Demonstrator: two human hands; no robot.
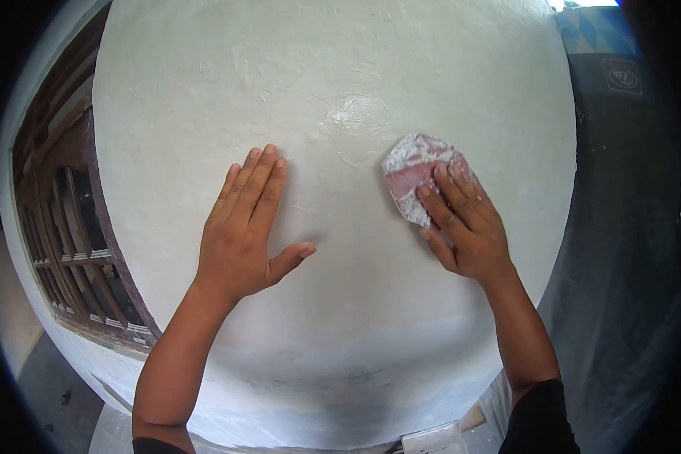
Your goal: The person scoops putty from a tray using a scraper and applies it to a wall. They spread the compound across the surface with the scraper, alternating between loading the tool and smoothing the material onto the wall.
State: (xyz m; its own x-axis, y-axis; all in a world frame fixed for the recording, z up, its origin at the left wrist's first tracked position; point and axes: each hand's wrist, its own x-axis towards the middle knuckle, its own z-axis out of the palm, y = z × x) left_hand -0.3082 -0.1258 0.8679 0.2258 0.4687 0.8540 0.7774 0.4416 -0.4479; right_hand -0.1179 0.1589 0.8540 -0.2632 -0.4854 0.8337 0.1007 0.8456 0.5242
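Observation:
My left hand lies flat against the off-white wall, fingers together and pointing up, thumb out to the side; it holds nothing. To the right, my right hand presses a flat pink piece smeared with white paste against the wall. Its fingers lie over the lower right part of the piece and hide that part. I cannot make out whether this is a scraper or a pad. Between and above the hands, a shiny wet patch of paste shows on the wall.
Left of the wall face is a brown wooden window frame with bars. A dark sheet or cover hangs on the right. At the wall's foot lies a pale flat object. Thin ridges mark the wall's surface.

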